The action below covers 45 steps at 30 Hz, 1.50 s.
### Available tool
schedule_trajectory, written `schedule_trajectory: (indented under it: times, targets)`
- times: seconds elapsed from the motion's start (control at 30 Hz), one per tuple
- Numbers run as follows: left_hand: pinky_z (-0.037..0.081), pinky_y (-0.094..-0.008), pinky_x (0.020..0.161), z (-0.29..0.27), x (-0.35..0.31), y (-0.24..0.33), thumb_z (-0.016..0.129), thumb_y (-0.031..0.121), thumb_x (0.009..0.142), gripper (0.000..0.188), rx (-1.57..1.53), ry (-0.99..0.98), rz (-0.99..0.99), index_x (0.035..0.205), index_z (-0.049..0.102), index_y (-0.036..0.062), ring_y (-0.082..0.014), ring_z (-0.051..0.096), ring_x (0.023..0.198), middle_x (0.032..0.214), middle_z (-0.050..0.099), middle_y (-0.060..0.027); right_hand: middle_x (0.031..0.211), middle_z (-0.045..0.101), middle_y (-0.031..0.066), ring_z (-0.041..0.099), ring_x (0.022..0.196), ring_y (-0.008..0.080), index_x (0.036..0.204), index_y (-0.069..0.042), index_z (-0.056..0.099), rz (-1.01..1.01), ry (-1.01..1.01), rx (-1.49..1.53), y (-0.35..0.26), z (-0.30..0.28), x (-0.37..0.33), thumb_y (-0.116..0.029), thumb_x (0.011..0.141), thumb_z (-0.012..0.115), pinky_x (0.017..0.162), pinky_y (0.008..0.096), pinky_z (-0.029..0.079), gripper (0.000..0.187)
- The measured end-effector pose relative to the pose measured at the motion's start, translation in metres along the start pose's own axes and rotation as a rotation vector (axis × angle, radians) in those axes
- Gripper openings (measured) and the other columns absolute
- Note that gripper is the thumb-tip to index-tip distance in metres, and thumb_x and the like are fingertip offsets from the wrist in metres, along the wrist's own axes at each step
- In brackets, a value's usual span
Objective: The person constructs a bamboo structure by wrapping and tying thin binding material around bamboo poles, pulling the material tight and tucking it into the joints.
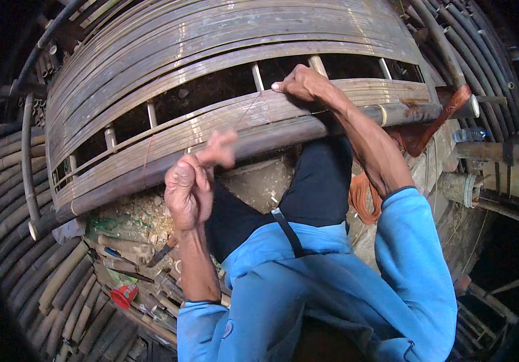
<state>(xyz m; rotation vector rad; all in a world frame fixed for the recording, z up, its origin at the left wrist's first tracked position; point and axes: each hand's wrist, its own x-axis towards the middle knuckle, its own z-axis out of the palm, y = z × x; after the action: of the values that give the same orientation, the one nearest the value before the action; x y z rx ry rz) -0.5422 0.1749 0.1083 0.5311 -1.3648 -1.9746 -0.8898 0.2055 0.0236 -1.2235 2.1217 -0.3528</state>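
Observation:
A bamboo slat panel (229,51) lies across in front of me, with a thick dark bamboo pole (259,140) along its near edge. My right hand (308,85) is closed on the near band of bamboo slats (356,90), its thumb pressed on the upper edge beside the gap. From a spot left of that thumb, a thin reddish cord (249,110) slants down to my left hand (196,181). Those left fingers are closed on the cord, partly smeared by motion, just above the pole. Another reddish cord (148,154) wraps the band farther left.
Bamboo crosspieces (258,77) span the open gap. Orange cord (365,199) lies coiled near my right leg. A knife (162,253), a red cup (124,295) and cut bamboo tubes (60,283) lie at lower left. A clear plastic bottle (471,135) and stacked bamboo poles (482,66) are at right.

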Motion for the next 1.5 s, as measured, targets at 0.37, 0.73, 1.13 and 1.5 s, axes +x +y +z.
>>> schedule_trajectory:
  times: [0.37, 0.73, 1.13, 1.5]
  targets:
    - [0.037, -0.0355, 0.071, 0.023, -0.031, -0.012, 0.048, 0.025, 0.109, 0.048, 0.062, 0.032, 0.029, 0.064, 0.038, 0.01, -0.0146, 0.033, 0.063, 0.062, 0.035, -0.0004, 0.1, 0.062, 0.012, 0.06, 0.108, 0.0332, 0.089, -0.007, 0.06, -0.999, 0.426, 0.007, -0.07, 0.076, -0.087, -0.054, 0.088, 0.068, 0.103, 0.0489, 0.041, 0.048]
    - [0.046, -0.0367, 0.085, -0.032, -0.045, -0.006, 0.045, 0.019, 0.107, 0.038, 0.143, 0.366, -0.138, 0.077, 0.059, 0.0019, -0.0207, 0.059, 0.084, 0.077, 0.062, -0.01, 0.059, 0.048, 0.0115, 0.05, 0.062, 0.0325, 0.057, -0.008, 0.052, -0.873, 0.258, 0.05, -0.085, 0.078, -0.12, -0.04, 0.084, 0.077, 0.068, 0.0451, 0.04, 0.049]
    - [0.05, -0.0336, 0.084, -0.185, -0.077, -0.042, 0.071, 0.027, 0.095, 0.029, 0.684, 0.562, -0.303, 0.104, 0.077, -0.0003, -0.016, 0.067, 0.09, 0.094, 0.076, -0.0051, 0.097, 0.071, 0.0198, 0.067, 0.098, 0.0398, 0.097, 0.0, 0.072, -0.782, -0.232, -0.212, -0.159, 0.064, -0.128, -0.042, 0.087, 0.074, 0.089, 0.0471, 0.051, 0.043]
    - [0.044, -0.0343, 0.102, -0.385, -0.17, 0.218, 0.056, 0.004, 0.092, 0.031, -0.026, 0.646, 0.524, 0.12, 0.064, -0.0084, -0.0291, 0.06, 0.117, 0.131, 0.061, -0.0214, 0.115, 0.072, 0.0207, 0.068, 0.112, 0.0389, 0.118, -0.005, 0.072, -0.438, 0.134, 0.135, -0.199, 0.082, 0.009, -0.031, 0.094, 0.066, 0.099, 0.0436, 0.052, 0.037]
